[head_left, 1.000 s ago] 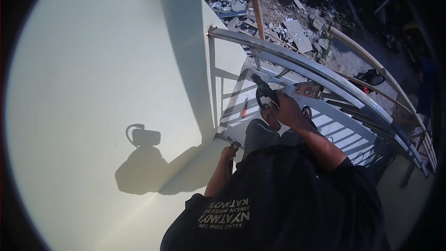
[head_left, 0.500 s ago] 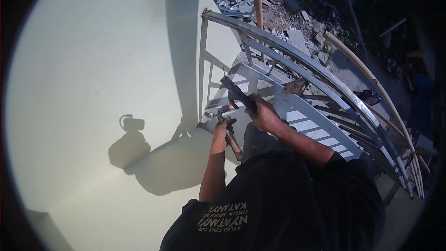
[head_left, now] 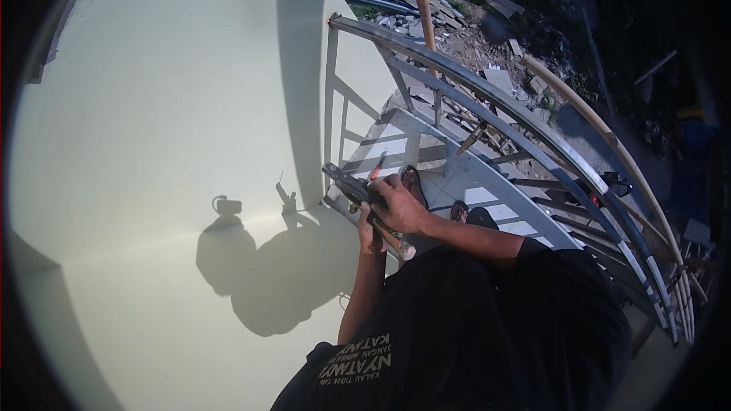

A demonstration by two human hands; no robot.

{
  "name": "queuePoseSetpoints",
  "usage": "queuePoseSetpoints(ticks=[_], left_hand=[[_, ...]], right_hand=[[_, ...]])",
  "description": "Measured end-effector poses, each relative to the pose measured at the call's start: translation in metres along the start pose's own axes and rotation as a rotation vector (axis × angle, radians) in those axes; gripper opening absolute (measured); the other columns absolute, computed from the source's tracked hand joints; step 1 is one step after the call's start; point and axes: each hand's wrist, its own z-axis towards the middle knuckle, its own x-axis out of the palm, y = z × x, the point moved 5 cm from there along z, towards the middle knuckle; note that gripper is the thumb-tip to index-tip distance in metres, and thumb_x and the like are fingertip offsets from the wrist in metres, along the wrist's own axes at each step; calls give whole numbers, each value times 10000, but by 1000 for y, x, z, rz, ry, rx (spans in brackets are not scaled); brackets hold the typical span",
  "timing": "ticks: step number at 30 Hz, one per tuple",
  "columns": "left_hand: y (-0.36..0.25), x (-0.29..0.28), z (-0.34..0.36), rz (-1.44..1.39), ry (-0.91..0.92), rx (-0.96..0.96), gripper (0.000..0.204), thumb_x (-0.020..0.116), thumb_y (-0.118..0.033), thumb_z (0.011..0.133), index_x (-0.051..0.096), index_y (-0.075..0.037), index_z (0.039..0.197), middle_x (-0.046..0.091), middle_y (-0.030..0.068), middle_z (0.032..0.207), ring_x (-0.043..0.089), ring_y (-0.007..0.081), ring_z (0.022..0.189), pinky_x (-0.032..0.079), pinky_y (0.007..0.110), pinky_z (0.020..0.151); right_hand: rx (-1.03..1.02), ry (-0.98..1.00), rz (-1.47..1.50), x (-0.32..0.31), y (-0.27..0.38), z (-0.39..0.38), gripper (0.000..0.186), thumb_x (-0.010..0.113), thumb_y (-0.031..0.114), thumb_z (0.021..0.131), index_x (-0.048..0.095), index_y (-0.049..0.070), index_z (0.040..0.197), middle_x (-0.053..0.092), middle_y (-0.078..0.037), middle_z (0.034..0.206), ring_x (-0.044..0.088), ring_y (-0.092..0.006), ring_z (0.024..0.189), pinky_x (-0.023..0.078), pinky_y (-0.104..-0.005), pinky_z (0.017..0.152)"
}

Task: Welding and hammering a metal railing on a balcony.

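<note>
My left hand [head_left: 370,233] is closed around a hammer with a wooden handle [head_left: 397,243], whose butt end points toward my body. The hammer's head is mostly hidden. A dark welding electrode holder [head_left: 346,181] lies across just above it, in my right hand [head_left: 401,207]. Both hands are close together, right fingers beside the left. The holder's jaw end points toward the wall corner; its thin rod shows only in the shadow on the wall. Farther off, a curved metal railing [head_left: 457,68] meets the wall, with a small orange glow at its end.
A pale wall [head_left: 167,106] rises on my left. A slim red-handled tool [head_left: 378,167] lies on the tiled floor near my sandalled foot [head_left: 412,184]. Bamboo poles [head_left: 571,95] stand outside the railing, above rubble [head_left: 487,53] on the ground below.
My right hand has brought the electrode holder down and left, next to my left hand and the hammer. The view has shifted, and my feet now show.
</note>
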Motion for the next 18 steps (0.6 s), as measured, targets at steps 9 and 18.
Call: queuePoseSetpoints(ticks=[9,18], left_hand=[[-23,-27,-11,-34,-98,194,528,609,-309,945,433,-74,1384,527,93,1337,535,282,1206,467,463,1006],[-56,-64,-16,174,-204,155,587,581,-345,956,359,-94,1438,509,73,1357,543,231,1174,495,425,950]], right_hand=[[-27,-257,-270,-130,-8,68,383,733,245,801,637,48,1114,613,-185,1060,592,-374,1038,484,-445,895],[557,-74,-745,-240,-121,106,533,722,417,780,601,60,1156,638,-186,1138,622,-323,1088,494,-428,922]])
